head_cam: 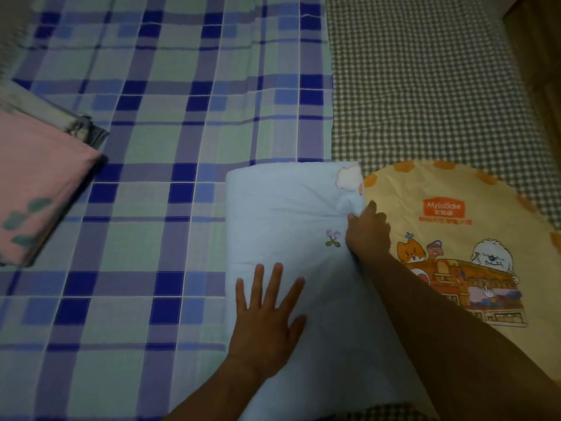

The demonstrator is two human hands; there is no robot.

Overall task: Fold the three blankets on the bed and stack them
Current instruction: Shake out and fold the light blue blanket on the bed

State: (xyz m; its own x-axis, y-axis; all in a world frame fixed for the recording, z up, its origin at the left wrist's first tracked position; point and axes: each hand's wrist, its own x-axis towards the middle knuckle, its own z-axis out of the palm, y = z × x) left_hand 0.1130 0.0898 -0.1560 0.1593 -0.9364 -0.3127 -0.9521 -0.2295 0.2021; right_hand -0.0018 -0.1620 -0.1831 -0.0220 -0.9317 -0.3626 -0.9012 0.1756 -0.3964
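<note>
Head view, left hand [267, 314] flat on blue blanket [288, 214], right hand [367, 229] pinching its edge

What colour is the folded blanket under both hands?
Light blue, with small embroidered motifs; head view.

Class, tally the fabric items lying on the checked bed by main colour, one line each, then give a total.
Light blue blanket: 1
Blue-green plaid blanket: 1
Pink blanket: 1
Yellow cartoon-print item: 1
Total: 4
</note>
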